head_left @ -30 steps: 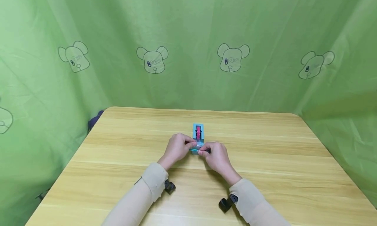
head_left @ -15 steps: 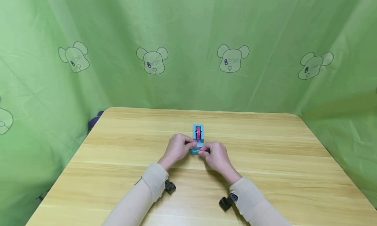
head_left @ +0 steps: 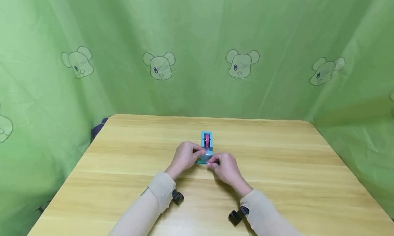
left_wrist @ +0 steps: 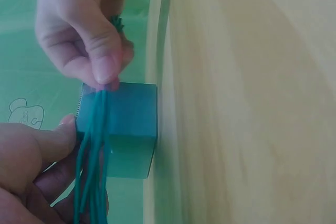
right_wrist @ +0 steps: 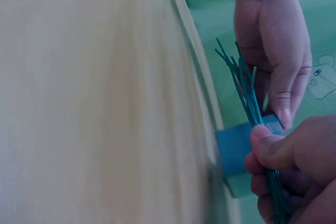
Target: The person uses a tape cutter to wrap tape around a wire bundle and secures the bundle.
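Observation:
A blue tape dispenser (head_left: pixel 203 134) with a pink-cored roll (head_left: pixel 207 141) stands on the table, its cutter end towards me. My left hand (head_left: pixel 184 157) is at that end; thumb and fingertip pinch at the dispenser's corner, where a bit of clear tape (right_wrist: pixel 274 127) shows. Just in front of the cutter, my right hand (head_left: pixel 226 167) pinches a bundle of thin green strands (right_wrist: pixel 248 90) between thumb and fingers. The strands (left_wrist: pixel 93 145) fan out loosely past the left fingers, and their other ends poke out behind the right hand.
The wooden table (head_left: pixel 295 154) spreads around both hands. A green curtain (head_left: pixel 197 24) with printed bear heads hangs behind it. Something dark purple (head_left: pixel 97 128) shows past the far left edge. Black wrist cameras (head_left: pixel 178 197) sit below both cuffs.
My right hand has drawn the green bundle slightly towards me, off the dispenser's front, uncovering more of that front. My left hand has kept its place. The head view has tilted a little.

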Motion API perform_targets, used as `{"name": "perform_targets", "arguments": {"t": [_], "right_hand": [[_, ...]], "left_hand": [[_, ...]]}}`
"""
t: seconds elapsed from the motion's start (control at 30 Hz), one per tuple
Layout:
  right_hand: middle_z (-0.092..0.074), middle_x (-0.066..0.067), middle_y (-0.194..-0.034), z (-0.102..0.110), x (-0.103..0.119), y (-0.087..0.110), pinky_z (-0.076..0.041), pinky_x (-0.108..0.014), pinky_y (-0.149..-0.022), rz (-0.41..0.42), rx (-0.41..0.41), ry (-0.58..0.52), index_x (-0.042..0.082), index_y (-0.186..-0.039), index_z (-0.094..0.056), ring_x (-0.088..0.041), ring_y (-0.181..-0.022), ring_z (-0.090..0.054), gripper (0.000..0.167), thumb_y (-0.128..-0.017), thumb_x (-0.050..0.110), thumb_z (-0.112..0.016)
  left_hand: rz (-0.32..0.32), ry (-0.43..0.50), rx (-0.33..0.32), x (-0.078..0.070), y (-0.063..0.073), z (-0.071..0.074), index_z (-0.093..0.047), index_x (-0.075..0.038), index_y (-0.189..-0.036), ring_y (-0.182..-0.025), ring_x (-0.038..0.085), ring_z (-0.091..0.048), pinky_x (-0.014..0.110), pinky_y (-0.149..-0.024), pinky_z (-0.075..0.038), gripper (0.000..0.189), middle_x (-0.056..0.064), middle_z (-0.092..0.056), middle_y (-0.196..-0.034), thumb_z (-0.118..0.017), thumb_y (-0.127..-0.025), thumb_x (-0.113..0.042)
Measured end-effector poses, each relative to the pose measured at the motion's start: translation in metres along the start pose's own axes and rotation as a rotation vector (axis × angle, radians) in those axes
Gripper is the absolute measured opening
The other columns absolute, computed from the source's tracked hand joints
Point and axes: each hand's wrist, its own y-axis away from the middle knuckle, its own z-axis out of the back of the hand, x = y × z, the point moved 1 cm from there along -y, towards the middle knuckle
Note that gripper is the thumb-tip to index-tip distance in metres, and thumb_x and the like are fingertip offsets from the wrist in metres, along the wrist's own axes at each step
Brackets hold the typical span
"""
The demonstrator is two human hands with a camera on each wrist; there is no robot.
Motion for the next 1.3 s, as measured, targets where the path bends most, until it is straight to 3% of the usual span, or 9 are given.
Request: {"name": "perform_targets", "arguments": {"t": [0.17, 0.37, 0.7, 0.93, 1.13, 1.3], "right_hand": [[-0.068, 0.008, -0.074, 0.002, 0.002, 0.000, -0.047, -0.036, -0.071, 0.010, 0.004, -0.016, 0.016, -0.072, -0.074, -0.014, -0.071, -0.057, 0.013, -0.081, 0.011, -0.082], [-0.068, 0.007, -0.074, 0.004, 0.002, 0.001, -0.048, -0.035, -0.071, -0.041, 0.041, -0.029, 0.015, -0.075, -0.076, -0.013, -0.072, -0.058, 0.009, -0.083, 0.012, -0.081], [-0.071, 0.003, -0.086, 0.012, 0.008, 0.009, -0.050, -0.032, -0.067, -0.046, 0.102, -0.081, 0.009, -0.087, -0.079, -0.014, -0.074, -0.058, 0.003, -0.087, 0.008, -0.075], [-0.071, -0.003, -0.091, 0.019, 0.019, 0.012, -0.048, -0.031, -0.054, -0.082, 0.129, -0.132, 0.009, -0.091, -0.078, -0.016, -0.055, -0.057, 0.005, -0.089, 0.008, -0.073], [-0.072, -0.002, -0.091, 0.025, 0.024, 0.014, -0.050, -0.031, -0.063, -0.057, 0.131, -0.112, 0.009, -0.091, -0.078, -0.015, -0.070, -0.057, 0.006, -0.089, 0.006, -0.073], [-0.072, -0.002, -0.093, 0.030, 0.027, 0.017, -0.049, -0.032, -0.063, -0.061, 0.125, -0.114, 0.009, -0.093, -0.078, -0.016, -0.072, -0.057, 0.007, -0.089, 0.007, -0.073]], "left_hand": [[0.012, 0.005, -0.012, -0.002, -0.001, 0.003, -0.081, -0.015, -0.093, -0.084, 0.009, -0.067, 0.026, -0.073, -0.053, 0.010, -0.002, -0.075, -0.093, -0.074, -0.090, -0.022], [0.043, 0.008, 0.005, -0.002, 0.001, 0.004, -0.081, -0.016, -0.096, -0.085, 0.008, -0.066, 0.026, -0.073, -0.053, 0.012, -0.003, -0.075, -0.096, -0.072, -0.091, -0.025], [0.027, -0.007, -0.020, 0.000, 0.009, 0.002, -0.080, -0.015, -0.102, -0.095, 0.013, -0.068, 0.029, -0.080, -0.054, 0.014, -0.001, -0.075, -0.101, -0.071, -0.093, -0.022], [0.000, 0.010, -0.041, -0.005, 0.015, 0.008, -0.078, -0.014, -0.104, -0.099, 0.016, -0.068, 0.032, -0.082, -0.054, 0.016, 0.000, -0.074, -0.105, -0.070, -0.094, -0.022], [-0.001, 0.023, -0.021, -0.010, 0.020, 0.012, -0.079, -0.014, -0.104, -0.082, 0.009, -0.066, 0.027, -0.069, -0.053, 0.017, 0.000, -0.074, -0.105, -0.069, -0.095, -0.023], [0.002, 0.045, 0.006, -0.013, 0.023, 0.015, -0.078, -0.013, -0.104, -0.070, 0.008, -0.060, 0.026, -0.057, -0.049, 0.017, 0.002, -0.074, -0.104, -0.068, -0.095, -0.023]]}}
